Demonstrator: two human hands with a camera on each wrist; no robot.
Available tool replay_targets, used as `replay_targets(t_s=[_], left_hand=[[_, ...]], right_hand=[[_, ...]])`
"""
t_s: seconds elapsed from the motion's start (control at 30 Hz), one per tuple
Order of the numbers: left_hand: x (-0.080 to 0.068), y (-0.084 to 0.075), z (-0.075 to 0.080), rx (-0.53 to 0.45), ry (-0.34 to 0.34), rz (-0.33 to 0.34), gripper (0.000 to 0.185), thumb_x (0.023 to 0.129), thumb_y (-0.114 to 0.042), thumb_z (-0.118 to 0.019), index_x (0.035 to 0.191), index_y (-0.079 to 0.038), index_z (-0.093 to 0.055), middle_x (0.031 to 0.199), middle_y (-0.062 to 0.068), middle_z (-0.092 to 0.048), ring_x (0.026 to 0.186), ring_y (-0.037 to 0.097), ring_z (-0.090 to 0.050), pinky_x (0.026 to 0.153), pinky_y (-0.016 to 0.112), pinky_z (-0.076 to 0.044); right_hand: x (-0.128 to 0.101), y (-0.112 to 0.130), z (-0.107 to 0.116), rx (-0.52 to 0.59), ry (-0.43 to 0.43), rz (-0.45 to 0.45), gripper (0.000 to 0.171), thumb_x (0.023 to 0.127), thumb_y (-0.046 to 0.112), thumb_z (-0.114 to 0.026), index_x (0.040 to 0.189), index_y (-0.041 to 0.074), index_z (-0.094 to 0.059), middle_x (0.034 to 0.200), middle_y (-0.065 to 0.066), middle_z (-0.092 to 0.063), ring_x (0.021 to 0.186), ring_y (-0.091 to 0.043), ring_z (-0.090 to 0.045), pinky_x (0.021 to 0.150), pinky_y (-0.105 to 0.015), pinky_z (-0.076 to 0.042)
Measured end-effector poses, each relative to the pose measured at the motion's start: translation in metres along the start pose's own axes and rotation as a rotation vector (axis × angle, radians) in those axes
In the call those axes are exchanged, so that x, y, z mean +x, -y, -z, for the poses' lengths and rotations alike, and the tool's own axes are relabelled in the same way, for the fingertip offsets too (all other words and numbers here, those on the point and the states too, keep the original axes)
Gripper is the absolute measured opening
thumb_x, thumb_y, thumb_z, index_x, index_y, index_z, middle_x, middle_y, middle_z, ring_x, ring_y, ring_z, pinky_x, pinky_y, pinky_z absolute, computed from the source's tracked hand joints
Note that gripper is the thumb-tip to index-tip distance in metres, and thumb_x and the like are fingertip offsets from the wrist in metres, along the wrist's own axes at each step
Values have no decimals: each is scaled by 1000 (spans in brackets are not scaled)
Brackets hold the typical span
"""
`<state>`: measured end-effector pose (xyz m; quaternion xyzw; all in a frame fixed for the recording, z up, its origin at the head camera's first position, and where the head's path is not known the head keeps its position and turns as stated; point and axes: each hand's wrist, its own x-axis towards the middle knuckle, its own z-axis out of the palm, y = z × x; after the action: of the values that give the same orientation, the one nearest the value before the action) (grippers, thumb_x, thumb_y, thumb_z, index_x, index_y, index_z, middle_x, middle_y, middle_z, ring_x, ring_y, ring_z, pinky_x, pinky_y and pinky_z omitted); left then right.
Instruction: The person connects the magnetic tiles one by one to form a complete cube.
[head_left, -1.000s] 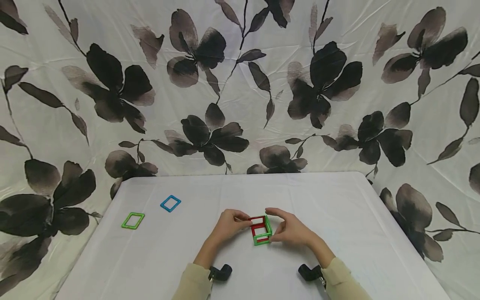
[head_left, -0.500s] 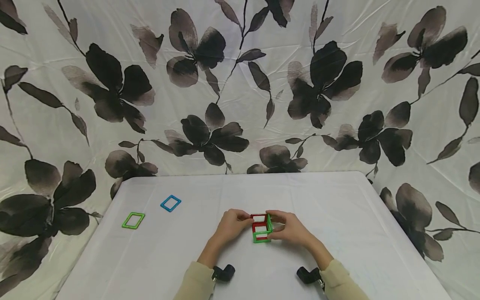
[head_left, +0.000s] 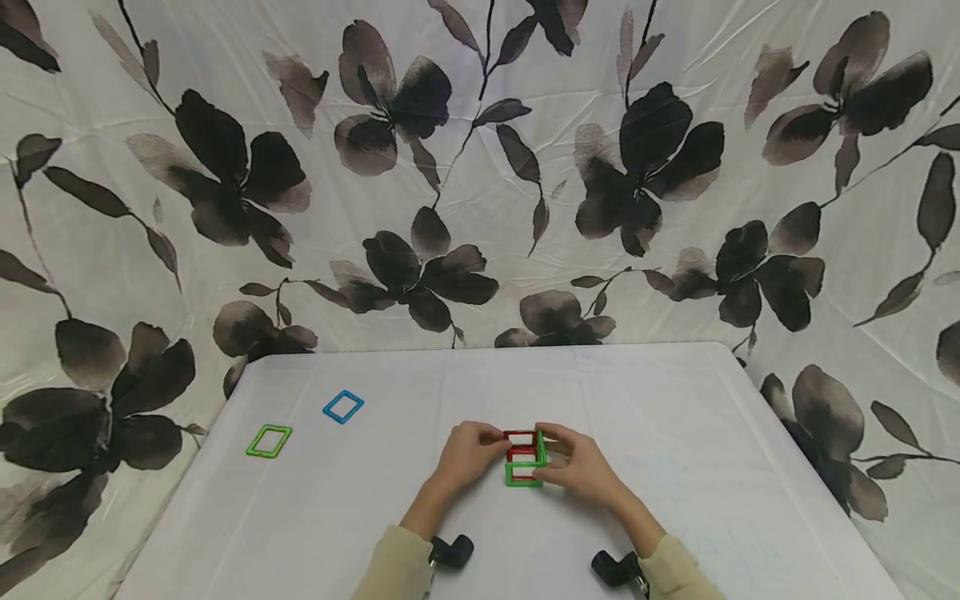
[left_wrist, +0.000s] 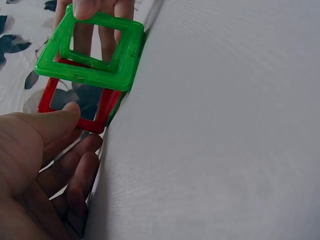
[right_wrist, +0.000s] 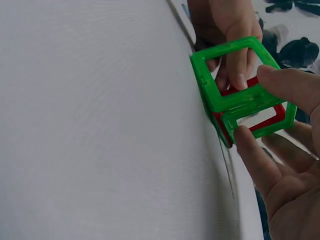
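Note:
Red and green square-framed magnetic tiles stand joined as a small box-like shape in the middle of the table. My left hand (head_left: 468, 457) pinches a red tile (left_wrist: 46, 96) on the box's left side between thumb and fingers. On the opposite side, my right hand (head_left: 581, 465) grips the green tiles, with fingertips at the edges of the upright green tile (head_left: 542, 450). Another green tile (head_left: 522, 484) forms the near face. From the right wrist, two green tiles (right_wrist: 206, 80) meet along an edge, with red frame parts (right_wrist: 272, 120) showing behind them.
A blue tile (head_left: 342, 407) and a loose green tile (head_left: 268, 442) lie flat at the table's left. White cloth covers the table (head_left: 675, 433). A flower-printed curtain (head_left: 480, 183) hangs behind its far edge. Black devices (head_left: 452, 552) are strapped at both wrists.
My right hand's raised index finger has come down onto the green tile's upper edge. The joined tiles have turned slightly to face me squarely, and the left hand has shifted a little right with them.

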<state>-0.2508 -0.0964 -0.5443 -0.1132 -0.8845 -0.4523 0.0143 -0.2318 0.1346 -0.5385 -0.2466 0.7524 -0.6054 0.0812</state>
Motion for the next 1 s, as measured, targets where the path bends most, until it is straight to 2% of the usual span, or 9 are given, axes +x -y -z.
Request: replay_targets(t_s=[0.1, 0.23, 0.33, 0.43, 0.53, 0.63, 0.73, 0.87, 1.0], left_hand=[[-1, 0, -1, -17, -8, -9, 17, 86, -21, -76, 95, -6, -74, 82, -3, -71, 73, 7, -65, 67, 30, -52], [-2, 0, -3, -11, -12, -1, 19, 85, -21, -77, 96, -6, -72, 80, -3, -71, 71, 7, -65, 66, 30, -52], [-4, -1, -6, 28, -12, 14, 23, 81, -23, -81, 96, -7, -72, 79, -4, -70, 71, 7, -64, 67, 32, -52], [-5, -2, -8, 66, -9, 36, 28, 76, -24, -84, 95, -7, -72, 78, -6, -69, 73, 8, -64, 69, 34, -52], [-5, -5, -9, 87, -11, 49, 30, 73, -23, -87, 94, -7, -72, 78, -7, -69, 75, 10, -64, 70, 36, -52], [-4, -7, -10, 93, -19, 59, 30, 72, -23, -87, 94, -8, -72, 77, -7, -69, 77, 10, -65, 71, 37, -52], [-3, -8, -10, 107, -21, 62, 30, 73, -23, -87, 95, -8, -73, 78, -7, -70, 78, 10, -66, 73, 37, -52], [-3, -8, -9, 116, -23, 52, 30, 74, -24, -86, 95, -7, -73, 79, -5, -71, 78, 12, -67, 74, 38, -52], [-4, -5, -10, 111, -26, 47, 30, 74, -22, -86, 95, -6, -73, 79, -4, -71, 77, 12, -67, 74, 38, -52]], right_hand=[[-2, 2, -1, -10, 11, 64, 63, 80, 1, -78, 135, -6, -49, 143, -31, -38, 116, -45, -55, 79, -33, -54], [-3, 6, -2, -128, 2, 147, 31, 81, 0, -77, 110, -2, -67, 143, -30, -40, 117, -42, -55, 78, -30, -54], [-4, 10, -2, -220, -10, 182, 15, 82, 1, -76, 96, 5, -72, 140, -28, -45, 117, -39, -56, 75, -27, -54], [-5, 11, -3, -247, -17, 196, 14, 83, 1, -76, 93, 9, -72, 137, -28, -48, 114, -39, -57, 73, -26, -55], [-7, 10, -5, -226, -42, 192, 13, 83, 1, -75, 92, 10, -71, 135, -28, -49, 111, -42, -59, 73, -31, -55], [-10, 13, -7, -188, -74, 184, 13, 83, -2, -73, 93, 7, -71, 135, -30, -49, 109, -45, -59, 77, -40, -55], [-14, 23, -9, -137, -96, 175, 13, 83, -8, -71, 93, 0, -70, 134, -34, -47, 105, -47, -60, 75, -45, -54], [-16, 40, -10, -126, -109, 166, 11, 82, -10, -71, 92, -6, -68, 131, -35, -49, 98, -44, -64, 73, -42, -56], [-18, 43, -11, -156, -103, 178, 12, 81, -10, -72, 92, -5, -68, 129, -33, -51, 105, -47, -59, 75, -39, -55]])
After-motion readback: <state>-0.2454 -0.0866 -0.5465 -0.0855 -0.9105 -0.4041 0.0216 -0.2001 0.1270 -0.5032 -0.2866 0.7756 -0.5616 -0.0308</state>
